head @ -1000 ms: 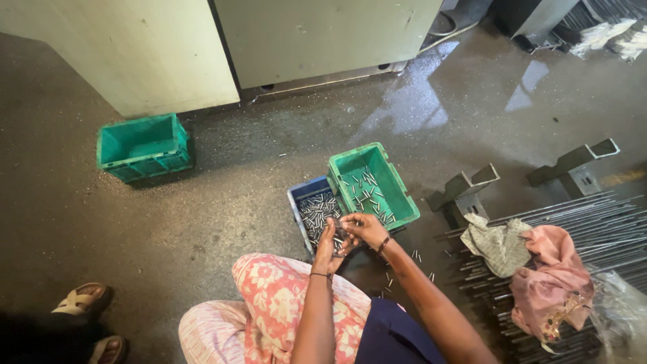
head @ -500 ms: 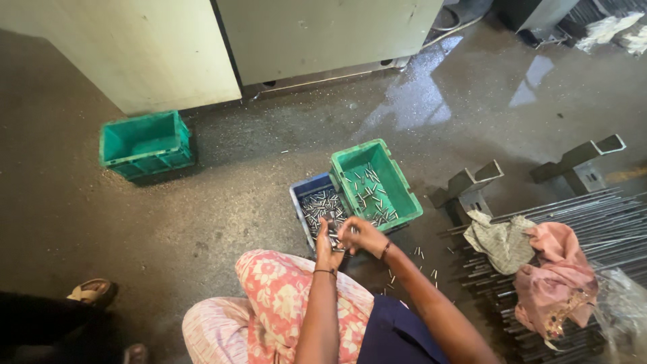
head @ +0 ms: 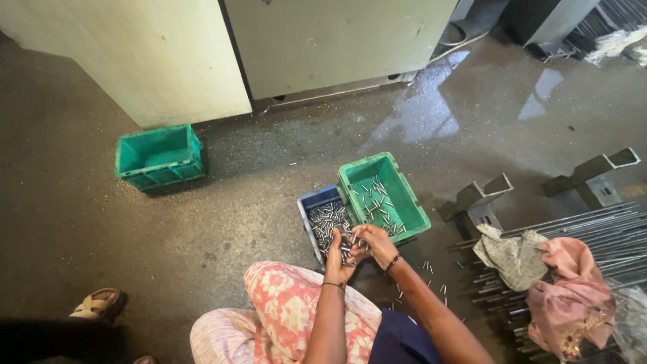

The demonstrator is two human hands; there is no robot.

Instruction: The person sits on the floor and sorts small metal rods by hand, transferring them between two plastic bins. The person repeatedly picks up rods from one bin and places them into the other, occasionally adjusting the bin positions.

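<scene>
The step in hand looks like sorting: the person crouches over two crates at the centre of the frame and works a small bunch of short metal pins [head: 348, 241] between both hands. The left hand [head: 335, 253] is cupped upright with its fingers curled around the pins, and the right hand [head: 375, 244] meets it from the right, fingertips pinched on the same bunch. The two hands touch, so the pins sit between them, directly over the near end of the blue crate [head: 321, 222], which is heaped with similar pins. The green crate [head: 382, 195] stands touching the blue one on its right and holds only a thin scatter of pins. A few loose pins [head: 431, 283] lie on the floor [head: 202, 222] just right of the right forearm.

Judged from this, the next move calls for a fine fingertip grip to pick single pins out of the bunch without spilling the rest, and a short reach up and right to the green crate.

A second green crate [head: 159, 156] stands well apart at the left. Long metal rods [head: 593, 226] and crumpled cloths [head: 539, 269] lie at the right edge.
</scene>
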